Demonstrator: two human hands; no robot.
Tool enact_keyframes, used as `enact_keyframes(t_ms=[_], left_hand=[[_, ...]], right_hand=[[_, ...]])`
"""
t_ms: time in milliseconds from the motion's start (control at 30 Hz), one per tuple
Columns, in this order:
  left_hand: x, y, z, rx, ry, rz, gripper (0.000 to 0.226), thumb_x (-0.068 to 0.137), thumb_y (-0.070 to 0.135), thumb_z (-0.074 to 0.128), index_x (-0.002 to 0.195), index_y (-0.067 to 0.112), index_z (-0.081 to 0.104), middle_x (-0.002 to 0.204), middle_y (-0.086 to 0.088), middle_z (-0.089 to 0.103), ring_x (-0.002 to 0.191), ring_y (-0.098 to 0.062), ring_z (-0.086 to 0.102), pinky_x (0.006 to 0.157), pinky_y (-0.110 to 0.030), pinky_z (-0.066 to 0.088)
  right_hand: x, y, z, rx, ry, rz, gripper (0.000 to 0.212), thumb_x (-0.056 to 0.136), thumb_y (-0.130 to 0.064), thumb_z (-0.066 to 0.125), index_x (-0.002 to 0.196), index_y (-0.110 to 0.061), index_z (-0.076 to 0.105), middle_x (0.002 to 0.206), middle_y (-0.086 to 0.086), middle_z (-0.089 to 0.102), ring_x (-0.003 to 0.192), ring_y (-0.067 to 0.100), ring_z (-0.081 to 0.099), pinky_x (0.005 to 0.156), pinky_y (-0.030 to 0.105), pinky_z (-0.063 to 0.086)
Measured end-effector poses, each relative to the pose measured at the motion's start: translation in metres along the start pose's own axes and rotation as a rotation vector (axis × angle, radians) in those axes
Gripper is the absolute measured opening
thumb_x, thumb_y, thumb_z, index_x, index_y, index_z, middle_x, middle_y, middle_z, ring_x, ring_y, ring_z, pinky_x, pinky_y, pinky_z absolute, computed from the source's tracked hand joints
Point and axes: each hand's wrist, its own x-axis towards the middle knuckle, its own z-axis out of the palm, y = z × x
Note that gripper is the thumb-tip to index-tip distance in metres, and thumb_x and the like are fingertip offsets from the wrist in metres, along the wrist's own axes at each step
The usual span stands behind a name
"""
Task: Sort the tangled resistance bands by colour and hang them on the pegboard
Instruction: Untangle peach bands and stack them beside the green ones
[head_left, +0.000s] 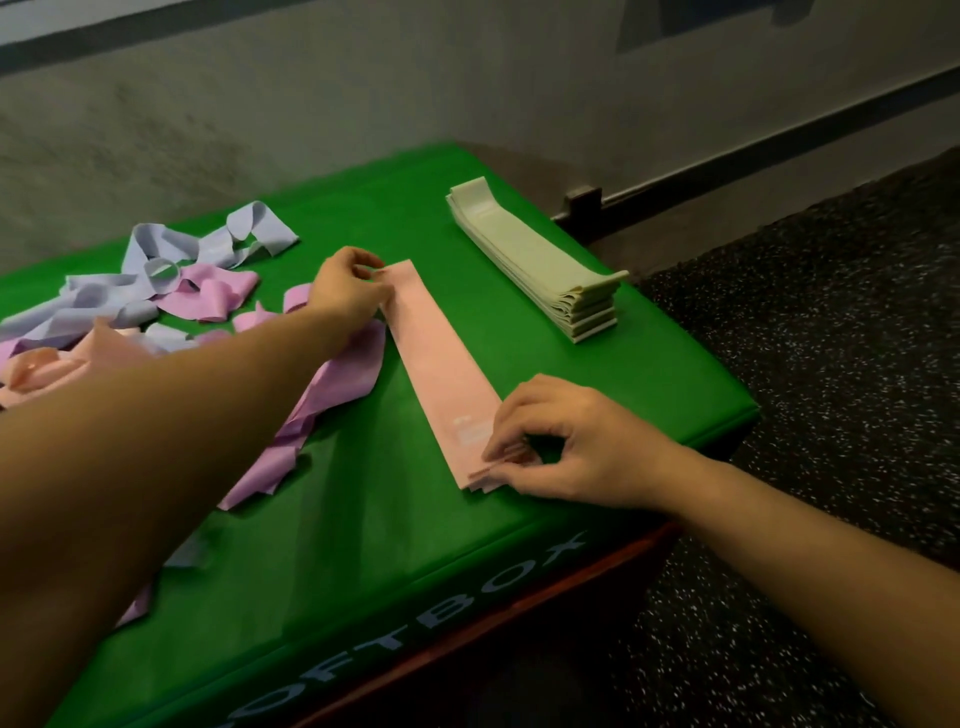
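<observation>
A flat stack of pale pink bands (439, 358) lies lengthwise on the green soft box (649, 364). My left hand (348, 291) pinches the stack's far end. My right hand (566, 447) pinches the near end, thumb and fingers curled on the layered edges. A neat stack of pale green bands (535, 260) lies at the back right. To the left sits a tangled heap: lilac-blue bands (156, 265), purple-pink bands (332, 384) and more pale pink bands (47, 369). My left forearm hides part of the heap. No pegboard is in view.
The box top drops off at its front edge, with white lettering on its side (452, 608). Dark speckled rubber floor (831, 364) lies to the right. A grey wall with a dark rail (779, 150) runs behind the box.
</observation>
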Motion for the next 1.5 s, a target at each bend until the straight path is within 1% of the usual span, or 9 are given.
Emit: enact_keyframes(t_ms=[100,300,500,767,900,1100,1233,1400,1500], left_hand=[[-0.003,0.0,-0.006,0.082,0.03,0.021,0.029,0.092,0.018,0.068,0.12,0.021,0.058,0.132,-0.004,0.051,0.105,-0.015,0.054,0.078,-0.02,0.045],[-0.028,0.002,-0.031,0.1,-0.008,0.147,0.023,0.095,0.02,0.064,0.117,0.014,0.06,0.114,0.0,0.059,0.1,-0.013,0.056,0.079,-0.022,0.041],[-0.068,-0.013,-0.084,0.16,-0.087,0.266,0.017,0.095,0.021,0.063,0.111,0.017,0.062,0.11,-0.001,0.065,0.098,-0.017,0.062,0.084,-0.031,0.051],[-0.125,-0.063,-0.172,0.325,-0.083,0.459,0.016,0.092,0.021,0.065,0.107,0.021,0.065,0.106,0.004,0.062,0.099,-0.015,0.057,0.086,-0.033,0.046],[-0.145,-0.102,-0.215,0.33,-0.008,0.445,0.017,0.084,0.031,0.062,0.1,0.026,0.066,0.107,0.001,0.066,0.101,-0.02,0.06,0.091,-0.044,0.049],[-0.16,-0.161,-0.257,0.331,0.143,0.374,0.026,0.083,0.039,0.057,0.104,0.025,0.065,0.122,0.002,0.063,0.11,-0.021,0.058,0.093,-0.039,0.047],[-0.158,-0.2,-0.268,0.17,0.178,0.23,0.034,0.088,0.041,0.058,0.118,0.024,0.061,0.121,0.0,0.063,0.104,-0.019,0.061,0.09,-0.036,0.049],[-0.158,-0.223,-0.261,0.147,0.197,0.181,0.039,0.091,0.05,0.048,0.122,0.032,0.06,0.109,0.007,0.067,0.096,-0.014,0.063,0.09,-0.04,0.052],[-0.16,-0.222,-0.256,0.327,0.246,0.25,0.042,0.093,0.05,0.04,0.124,0.033,0.062,0.112,0.006,0.068,0.104,-0.019,0.058,0.09,-0.037,0.041]], right_hand=[[0.001,-0.004,-0.004,0.067,-0.002,0.074,0.023,0.083,-0.034,0.077,0.101,-0.019,0.074,0.099,-0.01,0.066,0.098,0.009,0.062,0.086,0.034,0.053],[0.006,-0.013,-0.012,0.376,0.083,0.362,0.014,0.089,-0.017,0.073,0.102,-0.018,0.073,0.101,-0.004,0.072,0.094,0.007,0.067,0.085,0.019,0.052],[0.022,-0.032,-0.016,0.411,0.16,0.485,0.011,0.093,-0.012,0.065,0.103,-0.014,0.07,0.094,-0.005,0.072,0.085,-0.002,0.065,0.077,0.015,0.05],[0.068,-0.085,0.01,0.308,0.166,0.419,0.011,0.094,-0.014,0.064,0.1,-0.021,0.07,0.094,-0.003,0.072,0.085,0.004,0.065,0.074,0.016,0.051],[0.101,-0.108,0.042,0.301,0.121,0.374,0.016,0.093,-0.008,0.065,0.092,-0.024,0.069,0.086,-0.004,0.07,0.074,-0.001,0.058,0.07,0.016,0.047],[0.148,-0.131,0.09,0.23,-0.002,0.337,0.016,0.092,-0.008,0.065,0.094,-0.023,0.071,0.081,0.005,0.067,0.073,0.012,0.057,0.071,0.029,0.046],[0.184,-0.148,0.119,0.146,-0.045,0.27,0.015,0.093,-0.007,0.061,0.1,-0.015,0.071,0.081,0.001,0.066,0.066,0.006,0.052,0.061,0.015,0.043],[0.23,-0.165,0.161,0.033,-0.143,0.186,0.018,0.093,-0.011,0.058,0.103,-0.021,0.07,0.09,-0.004,0.069,0.078,0.013,0.064,0.07,0.027,0.055],[0.261,-0.171,0.187,-0.092,-0.16,0.102,0.02,0.092,-0.014,0.056,0.104,-0.021,0.07,0.099,-0.006,0.067,0.088,0.013,0.062,0.081,0.033,0.053]])
